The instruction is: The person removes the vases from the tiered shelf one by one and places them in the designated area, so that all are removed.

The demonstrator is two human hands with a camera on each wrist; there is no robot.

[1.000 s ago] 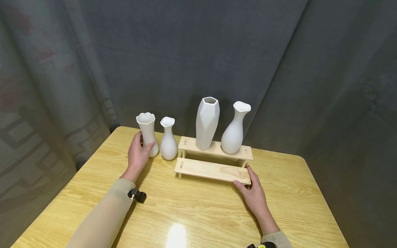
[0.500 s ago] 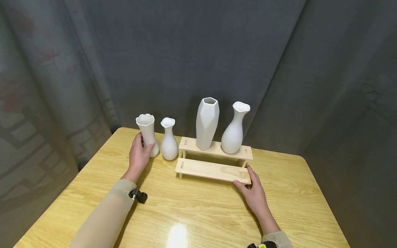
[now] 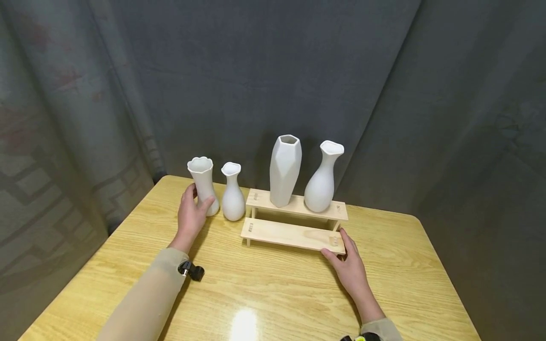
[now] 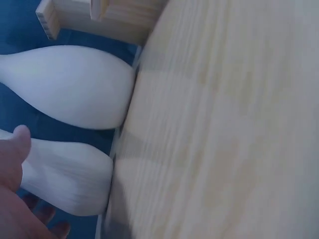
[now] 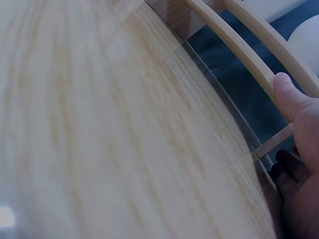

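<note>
My left hand grips a white vase with a scalloped rim, thumb on its near side and fingers round the left; the vase stands upright on the table. Just right of it stands a smaller white vase with a narrow neck, also seen in the left wrist view. At the right end of a two-step wooden stand, my right hand holds the lower step, thumb on the front edge. On the upper step stand a faceted white vase and a round-bellied white vase.
The stand and vases are near the back edge of a wood-grain table. Behind the table hangs a grey curtain, with a patterned curtain at the left.
</note>
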